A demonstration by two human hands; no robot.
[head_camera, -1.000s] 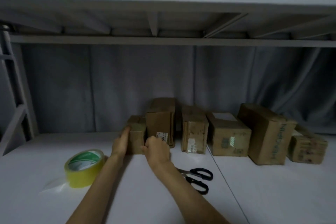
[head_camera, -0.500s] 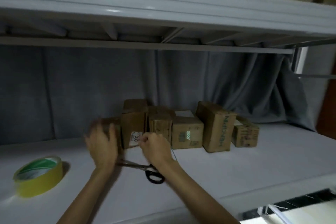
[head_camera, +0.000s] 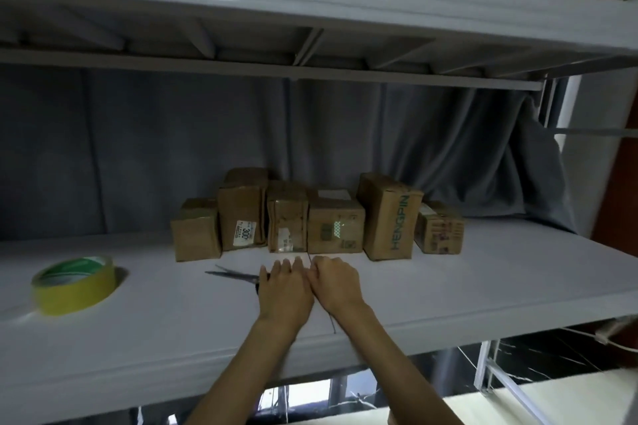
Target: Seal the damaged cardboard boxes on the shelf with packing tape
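Cardboard boxes [head_camera: 336, 221] line the shelf [head_camera: 483, 286]; one reads HENGPIN, another's label "300". Left hand [head_camera: 284, 290] lies flat over scissors [head_camera: 234, 274]; right hand [head_camera: 335, 281] curls, whether it holds anything unclear.

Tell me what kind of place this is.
Probably a storeroom or small warehouse: grey metal shelving, a row of worn cardboard boxes against a grey curtain, and a yellow tape roll.

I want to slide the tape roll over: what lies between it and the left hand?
In the head view, open scissors lie on the shelf between the yellow tape roll and the left hand, which covers their handles. The remaining stretch is bare.
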